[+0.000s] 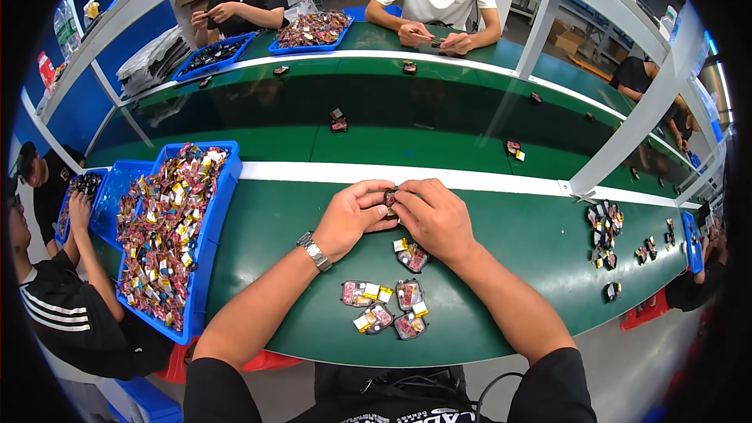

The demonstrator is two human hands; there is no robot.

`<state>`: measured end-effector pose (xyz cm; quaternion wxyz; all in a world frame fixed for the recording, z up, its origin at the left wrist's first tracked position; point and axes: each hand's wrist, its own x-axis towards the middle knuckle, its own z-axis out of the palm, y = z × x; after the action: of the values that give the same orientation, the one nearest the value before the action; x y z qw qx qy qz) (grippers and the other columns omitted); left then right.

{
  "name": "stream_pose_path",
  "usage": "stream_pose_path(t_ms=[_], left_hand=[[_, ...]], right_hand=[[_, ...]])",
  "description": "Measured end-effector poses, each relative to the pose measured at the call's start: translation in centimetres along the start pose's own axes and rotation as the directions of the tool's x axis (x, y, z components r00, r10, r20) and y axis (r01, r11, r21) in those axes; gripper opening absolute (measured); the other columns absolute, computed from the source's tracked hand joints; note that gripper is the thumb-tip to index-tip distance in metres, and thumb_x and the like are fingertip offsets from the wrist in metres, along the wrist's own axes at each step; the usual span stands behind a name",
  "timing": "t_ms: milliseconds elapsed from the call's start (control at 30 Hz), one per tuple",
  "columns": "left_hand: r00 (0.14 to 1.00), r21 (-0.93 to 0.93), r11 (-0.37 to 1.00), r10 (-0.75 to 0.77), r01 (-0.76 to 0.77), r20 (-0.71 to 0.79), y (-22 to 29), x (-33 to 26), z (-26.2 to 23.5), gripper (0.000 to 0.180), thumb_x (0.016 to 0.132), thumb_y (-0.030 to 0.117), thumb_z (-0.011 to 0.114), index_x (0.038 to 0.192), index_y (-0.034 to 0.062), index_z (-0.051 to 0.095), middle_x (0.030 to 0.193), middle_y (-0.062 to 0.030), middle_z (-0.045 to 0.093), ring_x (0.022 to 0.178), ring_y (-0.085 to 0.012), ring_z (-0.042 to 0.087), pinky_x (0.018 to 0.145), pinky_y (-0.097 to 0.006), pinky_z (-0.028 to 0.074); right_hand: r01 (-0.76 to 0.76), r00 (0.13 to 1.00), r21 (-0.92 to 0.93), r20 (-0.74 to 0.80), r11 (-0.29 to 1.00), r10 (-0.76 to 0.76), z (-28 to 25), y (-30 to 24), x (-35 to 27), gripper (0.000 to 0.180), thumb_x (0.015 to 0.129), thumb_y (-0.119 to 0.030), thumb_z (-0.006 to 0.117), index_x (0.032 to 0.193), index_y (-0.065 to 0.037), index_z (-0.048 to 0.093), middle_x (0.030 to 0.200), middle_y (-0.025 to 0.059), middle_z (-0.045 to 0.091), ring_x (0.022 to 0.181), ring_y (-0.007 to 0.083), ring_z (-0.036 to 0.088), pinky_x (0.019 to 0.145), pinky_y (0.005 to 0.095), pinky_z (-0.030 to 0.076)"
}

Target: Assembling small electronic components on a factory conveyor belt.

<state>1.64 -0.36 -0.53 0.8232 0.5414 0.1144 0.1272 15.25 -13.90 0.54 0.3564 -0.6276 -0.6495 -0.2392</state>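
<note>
Over the green table, my left hand (354, 218) and my right hand (439, 218) come together around a small black casing (389, 200) with a red circuit board in it. Fingers of both hands are closed on its sides and partly cover it. Just below my hands lies a similar black casing (411, 255) with a red board and a yellow-and-white battery-like piece. Nearer to me, several more casings (410, 296) of that kind rest in a loose cluster on the table. My left wrist wears a metal watch.
Left of my arm stands a blue bin (205, 282) heaped with red boards and yellow-white pieces. A pile of casings (605, 233) lies at the right. Beyond a white rail (313, 172), a green conveyor belt (266, 141) carries scattered casings. Co-workers sit opposite and at both sides.
</note>
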Motion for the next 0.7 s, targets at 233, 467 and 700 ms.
stream_pose_path(t_ms=[233,467,700], left_hand=[[0.999,0.132,0.991,-0.033,0.034,-0.009,0.1,-0.1,0.5,0.037,0.095,-0.006,0.05,0.131,-0.0017,0.048,0.126,-0.0127,0.059,0.11,-0.018,0.062,0.093,-0.033,0.057],[0.999,0.141,0.989,-0.032,0.033,-0.01,0.2,-0.2,0.7,0.035,0.095,-0.007,0.048,0.13,-0.0019,0.048,0.125,-0.0124,0.059,0.111,-0.018,0.061,0.094,-0.033,0.057],[0.999,0.135,0.99,-0.034,0.036,-0.011,0.1,-0.2,0.4,0.036,0.094,-0.007,0.047,0.13,-0.0011,0.047,0.127,-0.0127,0.058,0.111,-0.0181,0.061,0.093,-0.033,0.057]], right_hand=[[-0.16,0.982,0.267,0.141,0.95,0.126,-1.1,0.7,0.4,0.019,0.071,-0.004,0.074,0.082,-0.006,0.059,0.095,0.0062,0.057,0.091,0.0257,0.057,0.076,0.0357,0.05],[-0.137,0.972,0.264,0.223,0.955,0.078,-1.3,0.9,0.1,0.019,0.071,-0.003,0.075,0.083,-0.007,0.061,0.09,0.0056,0.054,0.085,0.0245,0.053,0.071,0.0348,0.047],[-0.234,0.93,0.232,0.337,0.944,0.148,-1.7,0.5,0.2,0.018,0.071,-0.005,0.076,0.087,-0.009,0.069,0.093,0.0057,0.055,0.09,0.0244,0.053,0.073,0.0347,0.048]])
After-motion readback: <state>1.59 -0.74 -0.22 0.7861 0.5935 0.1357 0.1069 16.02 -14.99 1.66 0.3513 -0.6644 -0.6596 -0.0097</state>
